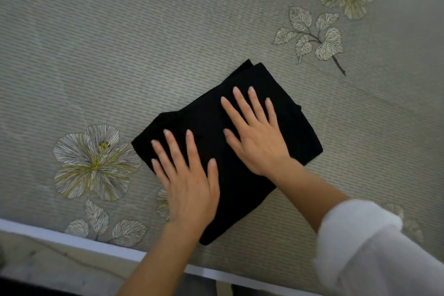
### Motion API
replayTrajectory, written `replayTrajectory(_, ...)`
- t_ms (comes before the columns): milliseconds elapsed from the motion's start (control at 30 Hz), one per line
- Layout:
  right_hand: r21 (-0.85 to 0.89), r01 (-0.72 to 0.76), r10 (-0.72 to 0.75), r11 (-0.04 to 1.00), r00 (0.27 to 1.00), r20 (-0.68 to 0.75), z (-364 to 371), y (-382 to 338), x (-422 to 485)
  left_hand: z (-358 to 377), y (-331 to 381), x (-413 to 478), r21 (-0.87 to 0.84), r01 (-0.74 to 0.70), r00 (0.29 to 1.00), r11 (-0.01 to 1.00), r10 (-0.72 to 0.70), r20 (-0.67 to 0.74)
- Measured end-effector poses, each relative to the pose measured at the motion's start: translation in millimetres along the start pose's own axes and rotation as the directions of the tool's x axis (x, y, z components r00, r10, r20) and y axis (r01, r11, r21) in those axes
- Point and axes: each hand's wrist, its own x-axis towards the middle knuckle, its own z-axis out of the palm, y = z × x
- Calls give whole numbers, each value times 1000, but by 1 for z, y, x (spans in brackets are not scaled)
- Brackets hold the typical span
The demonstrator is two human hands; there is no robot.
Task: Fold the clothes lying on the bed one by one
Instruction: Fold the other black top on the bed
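A folded black garment [240, 137] lies on the bed [120, 67], near its front edge, on a grey-green sheet printed with pale flowers. Both hands rest flat on it, fingers straight and spread wide: the left hand [189, 185] on the near-left part, the right hand [258, 142] nearer the middle. The right arm wears a rolled white sleeve [365, 235].

A folded black garment [240, 113] lies on the flower-printed bed [120, 55].

One black garment [242, 187], folded into a compact, roughly rectangular bundle, lies flat and diagonal on the bed [144, 55], close to its near edge. Layered folds show at its far corner; possibly trousers.
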Motion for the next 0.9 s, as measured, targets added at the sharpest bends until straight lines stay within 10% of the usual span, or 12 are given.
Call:
replayTrajectory(667,72,67,-72,995,995,69,-9,45,9,19,-12,1,-32,45,999,998,-45,3)
replayTrajectory(900,393,-375,402,840,915,13,-14,89,-11,4,-13,-28,-507,316,922,802,-385,-34)
